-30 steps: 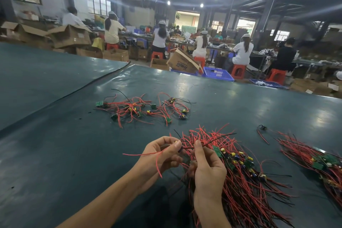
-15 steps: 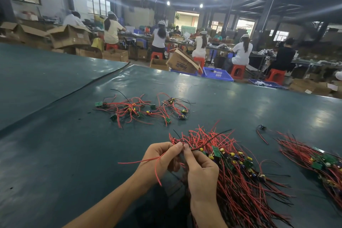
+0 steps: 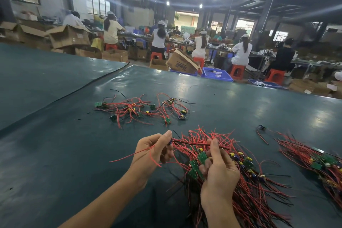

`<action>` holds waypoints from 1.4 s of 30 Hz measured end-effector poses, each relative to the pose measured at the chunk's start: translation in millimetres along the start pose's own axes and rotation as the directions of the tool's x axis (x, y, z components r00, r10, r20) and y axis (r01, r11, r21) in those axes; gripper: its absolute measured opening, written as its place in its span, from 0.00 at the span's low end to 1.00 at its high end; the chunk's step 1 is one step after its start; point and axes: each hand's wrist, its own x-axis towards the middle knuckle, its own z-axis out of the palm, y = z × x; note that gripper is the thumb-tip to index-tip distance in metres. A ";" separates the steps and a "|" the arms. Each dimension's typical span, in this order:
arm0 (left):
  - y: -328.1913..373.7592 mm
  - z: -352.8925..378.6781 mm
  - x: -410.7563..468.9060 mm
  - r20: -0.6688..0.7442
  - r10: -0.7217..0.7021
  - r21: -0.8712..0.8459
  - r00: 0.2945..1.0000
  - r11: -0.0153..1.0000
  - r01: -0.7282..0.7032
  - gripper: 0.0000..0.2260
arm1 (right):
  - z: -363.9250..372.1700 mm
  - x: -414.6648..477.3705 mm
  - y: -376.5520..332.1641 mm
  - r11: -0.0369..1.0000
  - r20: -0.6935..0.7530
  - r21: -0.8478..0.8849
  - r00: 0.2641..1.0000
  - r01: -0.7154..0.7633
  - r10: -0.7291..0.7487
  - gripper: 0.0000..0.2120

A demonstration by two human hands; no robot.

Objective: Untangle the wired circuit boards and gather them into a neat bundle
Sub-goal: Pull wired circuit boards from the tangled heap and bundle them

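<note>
Only 1 legible mark: blue brand print on side of tipped cardboard box on floor past desk far edge. It's upside down and looks like "Tempo", 1st letters unsure. Open carton at left has faint grey print, too blurry to read. White patch on blue crate: unreadable. Circuit boards in fg: markings too small to make out.

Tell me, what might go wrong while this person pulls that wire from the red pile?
The wire stretched between the left hand and right hand may snag its neighbours and tighten the tangle in the pile under the right hand. A hard tug could also drag the green circuit boards beside the right hand out of line.
</note>
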 end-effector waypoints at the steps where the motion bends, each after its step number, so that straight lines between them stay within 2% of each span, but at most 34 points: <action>1: -0.4 1.4 -0.9 0.012 -0.016 0.005 1.000 1.000 0.016 0.17 | 0.6 -0.8 2.3 1.000 0.021 -0.024 1.000 0.016 -0.015 0.09; 4: -2.9 7.8 -3.7 0.074 -0.045 0.048 0.996 0.998 0.041 0.16 | 3.6 -7.2 12.1 0.982 0.161 -0.175 0.986 0.072 -0.044 0.08; 6: -3.8 12.0 -5.8 0.105 -0.045 0.062 0.993 0.997 0.038 0.15 | 8.3 -13.3 19.5 0.964 0.248 -0.252 0.969 0.088 -0.024 0.11; 8: -3.9 11.9 -6.1 0.106 -0.041 0.054 0.994 0.998 0.036 0.16 | 10.4 -16.2 23.6 0.954 0.266 -0.286 0.964 0.086 -0.007 0.14; 11: -1.0 9.1 -5.3 0.089 -0.036 0.043 0.995 0.999 0.032 0.15 | 6.7 -8.3 16.7 0.970 0.147 -0.241 0.989 0.030 0.006 0.13; 15: 2.8 2.5 0.3 0.049 -0.027 0.007 0.998 1.000 0.027 0.15 | -2.4 4.9 2.4 0.998 0.027 -0.046 0.998 -0.047 0.048 0.15; 18: 3.0 -3.0 5.0 -0.030 -0.035 -0.003 0.999 0.999 0.035 0.16 | -1.9 1.9 0.4 1.000 0.072 -0.025 0.997 0.013 -0.011 0.16; 23: -0.4 -7.9 6.0 -0.144 -0.182 -0.159 0.973 0.974 0.159 0.16 | 1.8 -8.6 2.0 0.995 0.224 -0.026 0.971 0.095 -0.086 0.13; 25: -0.2 -7.4 7.1 -0.149 -0.253 -0.254 0.956 0.944 0.210 0.16 | 1.7 -11.0 2.0 0.997 0.317 0.007 0.945 0.080 -0.078 0.20; 28: 0.5 -8.5 10.9 -0.132 -0.360 -0.386 0.924 0.877 0.286 0.14 | 0.7 -14.1 2.8 0.996 0.402 0.086 0.915 0.000 -0.034 0.40; 30: 0.4 -12.6 13.0 -0.027 -0.386 -0.439 0.922 0.834 0.336 0.14 | 0.4 -11.5 3.7 0.996 0.400 0.088 0.916 -0.017 -0.020 0.41; 33: 0.3 -11.8 12.3 0.202 -0.388 -0.351 0.899 0.829 0.436 0.18 | 2.2 -7.6 6.5 0.995 0.345 -0.095 0.937 -0.014 0.046 0.32; 35: -1.1 -5.1 11.1 0.243 -0.416 -0.224 0.876 0.855 0.468 0.22 | 4.5 -9.0 9.6 0.970 0.346 -0.241 0.931 -0.031 0.116 0.27; 36: -1.8 -1.9 10.3 0.243 -0.432 -0.158 0.868 0.866 0.475 0.24 | 6.1 -11.3 11.1 0.956 0.367 -0.289 0.917 -0.047 0.156 0.28; 39: -4.3 -0.9 9.1 0.218 -0.446 0.013 0.868 0.891 0.454 0.27 | 8.3 -15.4 14.5 0.943 0.402 -0.324 0.892 -0.073 0.207 0.40; 40: -5.6 -3.0 8.9 0.228 -0.434 0.035 0.872 0.898 0.438 0.27 | 8.0 -15.0 15.2 0.944 0.403 -0.321 0.891 -0.078 0.210 0.36; 42: -7.1 -6.4 7.7 0.273 -0.414 0.058 0.868 0.908 0.414 0.26 | 6.4 -13.3 15.1 0.943 0.402 -0.317 0.885 -0.106 0.234 0.21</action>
